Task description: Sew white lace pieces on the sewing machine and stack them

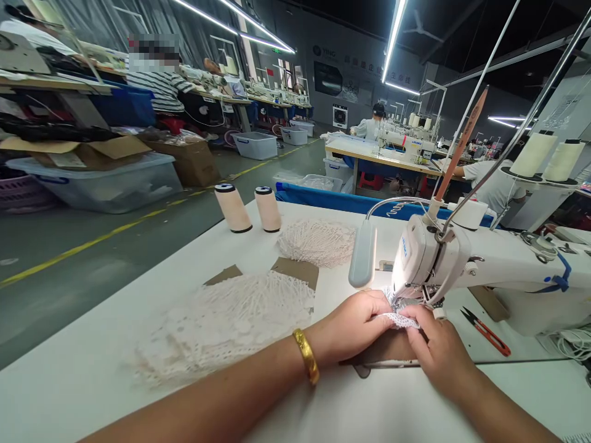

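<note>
Under the needle of a white sewing machine (410,252) lies a small piece of white lace fabric (401,320). My left hand (360,323), with a gold bangle at the wrist, pinches the lace from the left. From the other side my right hand (434,341) grips its near edge between thumb and fingers. Both hands rest close to the presser foot, which is partly hidden by fingers and cloth. A heap of white lace pieces (240,320) spreads over the table left of my left arm, and a smaller lace pile (318,242) sits behind it.
Orange thread snips (486,332) lie right of my right hand. Two cones of pale thread (233,209) stand at the table's far left edge. A grey lamp (362,255) on a bent neck is beside the machine head. Other people work at machines beyond; plastic bins (256,146) line the aisle.
</note>
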The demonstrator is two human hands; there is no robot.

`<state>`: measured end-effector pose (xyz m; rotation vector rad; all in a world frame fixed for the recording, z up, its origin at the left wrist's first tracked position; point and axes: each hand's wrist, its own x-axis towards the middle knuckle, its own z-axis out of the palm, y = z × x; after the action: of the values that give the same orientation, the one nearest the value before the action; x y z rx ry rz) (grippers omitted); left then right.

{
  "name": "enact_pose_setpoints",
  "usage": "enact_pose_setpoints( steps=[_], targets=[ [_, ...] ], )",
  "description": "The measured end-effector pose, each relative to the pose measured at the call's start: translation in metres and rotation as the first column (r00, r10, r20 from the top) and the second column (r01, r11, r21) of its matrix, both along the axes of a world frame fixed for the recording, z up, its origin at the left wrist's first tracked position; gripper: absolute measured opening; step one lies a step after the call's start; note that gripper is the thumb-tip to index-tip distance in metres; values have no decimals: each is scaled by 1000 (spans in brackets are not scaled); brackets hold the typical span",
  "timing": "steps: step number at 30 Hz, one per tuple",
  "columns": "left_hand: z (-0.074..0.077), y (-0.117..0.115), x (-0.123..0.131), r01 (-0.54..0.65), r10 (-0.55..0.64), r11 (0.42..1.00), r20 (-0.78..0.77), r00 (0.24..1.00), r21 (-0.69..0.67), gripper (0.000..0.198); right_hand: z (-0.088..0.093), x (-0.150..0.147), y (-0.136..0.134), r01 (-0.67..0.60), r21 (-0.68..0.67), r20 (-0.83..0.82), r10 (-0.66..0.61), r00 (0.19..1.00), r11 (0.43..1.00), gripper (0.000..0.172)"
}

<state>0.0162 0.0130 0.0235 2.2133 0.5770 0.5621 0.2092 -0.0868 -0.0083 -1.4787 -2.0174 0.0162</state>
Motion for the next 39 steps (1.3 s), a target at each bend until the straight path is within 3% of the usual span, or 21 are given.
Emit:
enact_pose_setpoints(
  steps=[4, 7, 11, 15, 30, 36, 39],
  targets=[
    [-1, 1, -3, 51, -53, 996, 26, 998, 76, 36, 5, 2, 1, -31, 7, -42, 31, 999, 999, 21],
    [-2, -1, -10, 117, -116, 965, -17, 993, 233, 31, 6, 6, -2, -108, 7, -13, 108, 994, 994, 25],
    [-5, -12, -18, 178, -163, 849, -73, 984, 497, 20, 9, 9, -10, -282, -29, 135, 284, 949, 959, 26],
    [-7, -20, -21, 160, -136, 762, -86, 987, 627, 24, 13, 8, -18, -307, -9, 177, 303, 936, 952, 23],
    [-11, -7, -17, 91, -57, 730, -72, 996, 677, 25, 0, 11, -6, -190, -22, 241, 189, 952, 982, 34],
    [-14, -10, -17, 156, -163, 720, -53, 985, 676, 19, -1, 13, -7, -181, 22, 263, 169, 950, 983, 38],
    [-14, -11, -17, 145, -152, 727, -49, 987, 672, 21, -3, 14, -6, -173, 41, 269, 156, 950, 984, 41]
  ],
)
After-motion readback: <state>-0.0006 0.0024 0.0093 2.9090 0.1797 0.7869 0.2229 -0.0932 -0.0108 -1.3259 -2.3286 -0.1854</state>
